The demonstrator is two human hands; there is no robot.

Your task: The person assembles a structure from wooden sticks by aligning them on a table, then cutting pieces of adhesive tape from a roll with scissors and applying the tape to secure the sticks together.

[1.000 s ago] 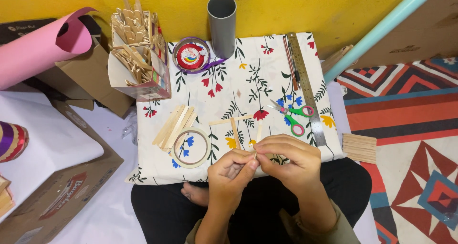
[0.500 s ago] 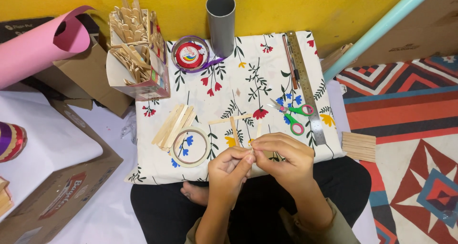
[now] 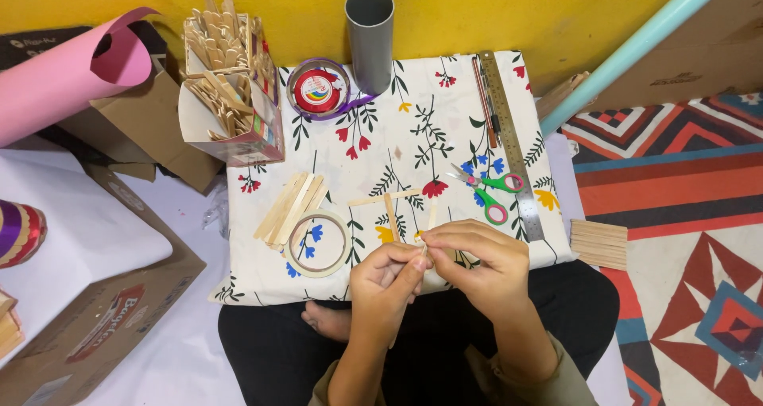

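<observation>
- Two hands are meeting over the near edge of the floral board, close to the body, likely for steadier fine work.
- Left hand and right hand are both pinching one small wooden stick, fingers narrow around it.
- Loose sticks and tape ring are lying just left, within easy reach.
- Scissors and ruler are sitting on the right side.
- Stick box and grey tube are standing at the back, out of the way.
</observation>
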